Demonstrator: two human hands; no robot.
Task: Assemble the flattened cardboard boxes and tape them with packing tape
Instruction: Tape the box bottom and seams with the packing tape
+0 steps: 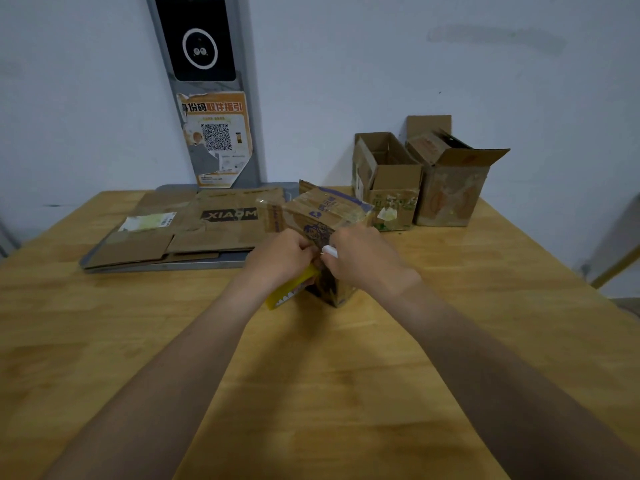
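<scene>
Beyond both grips stood the box [325, 211], left hand [280, 254] clasping the yellow tape dispenser [290, 289], right hand [360, 259] curled round a white tool [330, 251]; slack between them risked wrinkling.

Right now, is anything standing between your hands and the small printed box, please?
Nothing visible does: the left hand, holding a yellow tape dispenser, and the right hand, holding a white object, both touch the printed box.

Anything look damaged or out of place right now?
The small box at the centre looks crumpled along its top edges. The open box at back right has dented, stained walls. The poster on the post is torn.
</scene>
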